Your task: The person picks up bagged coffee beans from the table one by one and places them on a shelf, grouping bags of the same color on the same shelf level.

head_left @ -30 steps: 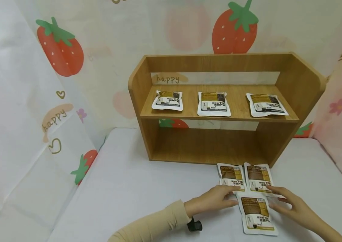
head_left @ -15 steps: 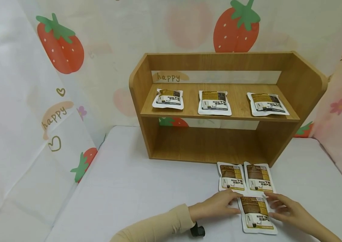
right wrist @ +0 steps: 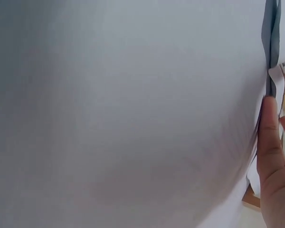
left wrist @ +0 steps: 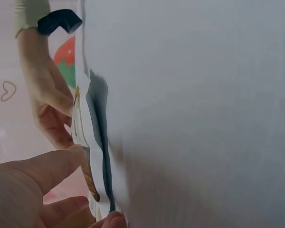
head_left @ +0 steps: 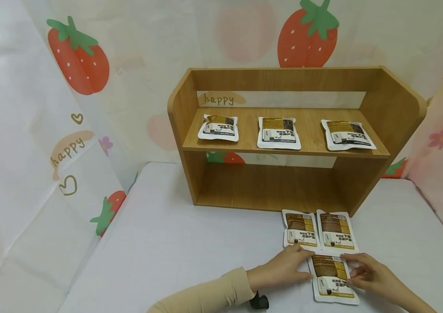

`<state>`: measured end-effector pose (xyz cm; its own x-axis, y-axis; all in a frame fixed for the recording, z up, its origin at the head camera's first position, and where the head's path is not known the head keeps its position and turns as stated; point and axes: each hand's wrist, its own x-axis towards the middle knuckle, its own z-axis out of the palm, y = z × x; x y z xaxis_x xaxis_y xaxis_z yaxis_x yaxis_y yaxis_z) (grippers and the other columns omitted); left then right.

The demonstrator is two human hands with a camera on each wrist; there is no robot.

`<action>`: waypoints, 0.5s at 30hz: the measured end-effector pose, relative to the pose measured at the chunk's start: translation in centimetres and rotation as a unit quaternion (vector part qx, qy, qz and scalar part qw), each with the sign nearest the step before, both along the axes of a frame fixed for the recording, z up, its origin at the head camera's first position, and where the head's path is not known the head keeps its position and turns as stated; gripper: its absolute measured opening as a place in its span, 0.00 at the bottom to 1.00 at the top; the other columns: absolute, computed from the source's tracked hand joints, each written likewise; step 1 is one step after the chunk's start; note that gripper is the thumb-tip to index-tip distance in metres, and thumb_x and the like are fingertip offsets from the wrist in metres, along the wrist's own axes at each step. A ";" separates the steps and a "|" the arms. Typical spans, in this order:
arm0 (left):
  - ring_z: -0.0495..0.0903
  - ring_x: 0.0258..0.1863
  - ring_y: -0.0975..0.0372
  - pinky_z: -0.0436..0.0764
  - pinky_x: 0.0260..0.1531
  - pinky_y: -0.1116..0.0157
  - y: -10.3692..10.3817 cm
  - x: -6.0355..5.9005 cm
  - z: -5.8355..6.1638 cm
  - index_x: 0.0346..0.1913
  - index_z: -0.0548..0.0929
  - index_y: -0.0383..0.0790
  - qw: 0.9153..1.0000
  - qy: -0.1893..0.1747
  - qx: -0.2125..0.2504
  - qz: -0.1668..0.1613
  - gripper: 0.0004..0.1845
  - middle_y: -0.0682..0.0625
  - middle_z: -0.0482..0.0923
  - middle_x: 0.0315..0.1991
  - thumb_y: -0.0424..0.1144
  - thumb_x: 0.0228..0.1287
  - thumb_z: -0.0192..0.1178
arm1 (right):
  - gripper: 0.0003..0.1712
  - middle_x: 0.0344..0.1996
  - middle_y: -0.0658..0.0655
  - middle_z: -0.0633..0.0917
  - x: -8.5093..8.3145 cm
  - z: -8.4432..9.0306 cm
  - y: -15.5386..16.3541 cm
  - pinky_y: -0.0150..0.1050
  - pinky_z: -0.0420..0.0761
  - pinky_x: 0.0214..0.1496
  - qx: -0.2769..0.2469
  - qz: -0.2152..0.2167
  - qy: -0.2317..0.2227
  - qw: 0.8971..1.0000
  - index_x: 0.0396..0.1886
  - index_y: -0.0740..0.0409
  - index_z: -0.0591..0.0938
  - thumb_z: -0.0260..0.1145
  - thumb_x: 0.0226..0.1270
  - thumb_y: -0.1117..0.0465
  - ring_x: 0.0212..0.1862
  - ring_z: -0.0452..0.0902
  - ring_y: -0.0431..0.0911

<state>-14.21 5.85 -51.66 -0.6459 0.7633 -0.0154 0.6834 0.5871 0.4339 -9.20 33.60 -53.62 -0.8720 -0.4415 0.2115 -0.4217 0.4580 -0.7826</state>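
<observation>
A white pouch (head_left: pixel 330 278) with a brown and yellow label lies flat on the table at front right. My left hand (head_left: pixel 284 269) touches its left edge, index fingertip at the top left corner and thumb lower down. On the opposite side, my right hand (head_left: pixel 374 276) has its fingertips at the right edge and top right corner. In the left wrist view the pouch (left wrist: pixel 88 128) shows edge-on between both hands. One fairly straight finger (right wrist: pixel 270 137) lies along the pouch's edge in the right wrist view. Two similar pouches, left (head_left: pixel 301 228) and right (head_left: pixel 336 230), lie just beyond.
A two-tier wooden shelf (head_left: pixel 284 181) stands behind the pouches. Its upper board carries three more pouches, at left (head_left: pixel 219 128), middle (head_left: pixel 279 133) and right (head_left: pixel 348 135). White cloth (head_left: pixel 159 243) covers the table. A strawberry-print curtain (head_left: pixel 147 56) hangs behind.
Both hands have drawn back slightly from the two farther pouches and closed in on the sides of the nearest pouch. The pouches have barely moved.
</observation>
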 end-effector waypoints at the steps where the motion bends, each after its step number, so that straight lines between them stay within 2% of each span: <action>1: 0.70 0.52 0.68 0.69 0.50 0.77 0.0 0.0 0.0 0.63 0.71 0.48 1.000 -0.009 0.003 0.000 0.31 0.54 0.72 0.55 0.54 0.59 0.61 | 0.30 0.44 0.40 0.72 0.0 -0.1 0.0 0.28 0.80 0.30 -0.004 0.001 0.003 1.000 0.56 0.65 0.73 0.70 0.51 0.71 0.33 0.77 0.32; 6: 0.70 0.47 0.72 0.69 0.43 0.80 -0.1 0.0 -0.2 0.64 0.70 0.48 0.998 -0.057 0.034 -0.003 0.31 0.55 0.71 0.53 0.52 0.59 0.62 | 0.30 0.45 0.38 0.71 0.2 -0.3 -0.2 0.27 0.80 0.32 -0.008 -0.014 0.006 1.000 0.56 0.66 0.73 0.70 0.50 0.71 0.33 0.76 0.32; 10: 0.69 0.39 0.75 0.70 0.36 0.83 -0.2 0.2 -0.3 0.65 0.69 0.47 0.992 -0.096 0.078 0.002 0.31 0.54 0.68 0.51 0.48 0.58 0.63 | 0.32 0.46 0.37 0.70 0.5 -0.3 -0.6 0.27 0.80 0.33 -0.003 -0.037 -0.014 0.999 0.57 0.66 0.72 0.71 0.50 0.68 0.34 0.75 0.32; 13: 0.71 0.35 0.77 0.73 0.35 0.83 -0.1 0.3 -0.5 0.65 0.68 0.47 0.980 -0.153 0.129 0.019 0.32 0.52 0.65 0.53 0.44 0.57 0.64 | 0.35 0.46 0.37 0.69 0.7 -0.3 -0.9 0.28 0.80 0.35 -0.018 -0.047 -0.032 0.998 0.60 0.67 0.70 0.71 0.50 0.68 0.35 0.76 0.33; 15: 0.73 0.33 0.77 0.75 0.34 0.82 0.0 0.5 -0.7 0.65 0.69 0.46 0.963 -0.204 0.173 0.036 0.32 0.50 0.63 0.57 0.41 0.56 0.65 | 0.37 0.47 0.37 0.69 0.9 -0.4 -1.2 0.28 0.81 0.36 -0.035 -0.051 -0.040 0.997 0.61 0.67 0.69 0.71 0.49 0.70 0.35 0.76 0.33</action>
